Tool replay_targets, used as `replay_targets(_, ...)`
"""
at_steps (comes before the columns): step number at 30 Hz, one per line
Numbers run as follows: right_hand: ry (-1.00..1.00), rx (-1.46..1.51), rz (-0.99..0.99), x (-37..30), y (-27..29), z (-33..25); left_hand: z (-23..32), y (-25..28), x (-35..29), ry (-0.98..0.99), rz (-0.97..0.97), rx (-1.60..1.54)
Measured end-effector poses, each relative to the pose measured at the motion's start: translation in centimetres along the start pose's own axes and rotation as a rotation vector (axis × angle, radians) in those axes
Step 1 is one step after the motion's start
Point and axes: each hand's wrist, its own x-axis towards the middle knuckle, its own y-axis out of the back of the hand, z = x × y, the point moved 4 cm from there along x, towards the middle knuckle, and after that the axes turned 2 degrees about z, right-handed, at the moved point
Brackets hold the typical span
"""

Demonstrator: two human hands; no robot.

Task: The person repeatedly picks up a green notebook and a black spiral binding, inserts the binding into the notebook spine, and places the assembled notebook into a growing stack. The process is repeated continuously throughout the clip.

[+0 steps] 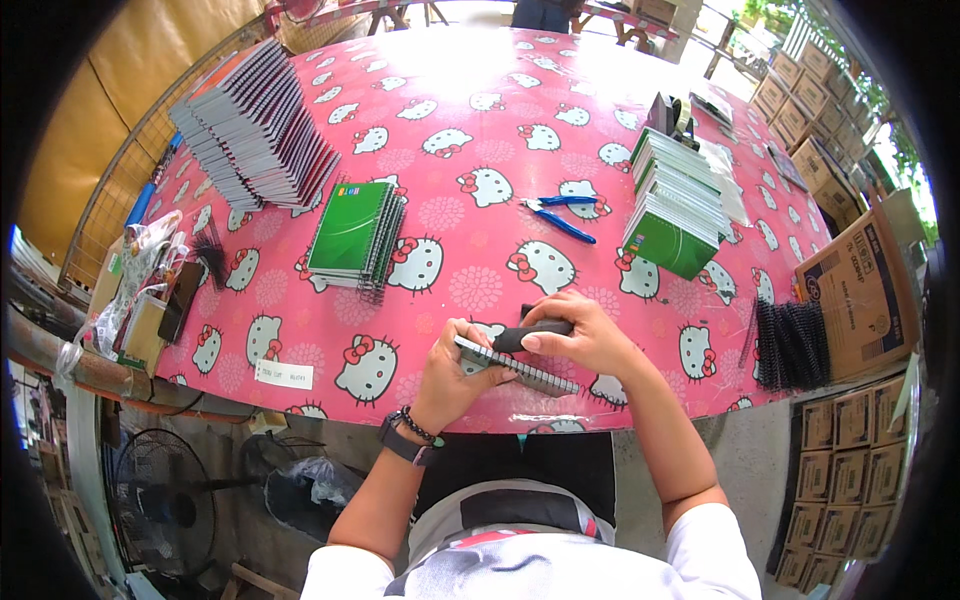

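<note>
My left hand (448,375) is closed around a spiral-bound notebook (535,376), held edge-up near the table's front edge with its coil along the upper side. In my right hand (582,335) is a black-handled tool (512,340), its grip lying across the notebook's coil. The tool's working end is hidden by my hands, so its kind does not show. Beyond them lies a pair of blue-handled pliers (563,219), spread apart. A short stack of green spiral notebooks (350,230) sits to the left; a longer row of green notebooks (680,195) leans at the right.
A tall stack of spiral notebooks (255,125) stands far left. Black plastic coils (790,345) lie at the right edge beside a cardboard box (862,285). A white paper label (284,374) and a pile of plastic-wrapped items (135,300) are at the left. The pink patterned tabletop (470,245) has a curved front edge.
</note>
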Motion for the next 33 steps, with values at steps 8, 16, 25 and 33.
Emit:
replay_targets(8,-0.036,-0.395,0.041,2.1,-0.5,-0.4,-0.6,0.4,0.0,0.068,0.047,0.037)
replay_targets(16,0.188,-1.071,0.426,1.3,1.6,-1.6,-0.1,-0.4,0.4,0.080,-0.027,0.006)
replay_targets(25,0.385,-0.597,0.365,-0.9,-3.1,-5.6,5.9,-2.2,2.1,-0.118,0.019,0.165)
replay_targets(33,0.464,-0.629,0.330,-1.5,-3.3,-6.7,7.1,-2.0,1.3,-0.018,-0.060,-0.094)
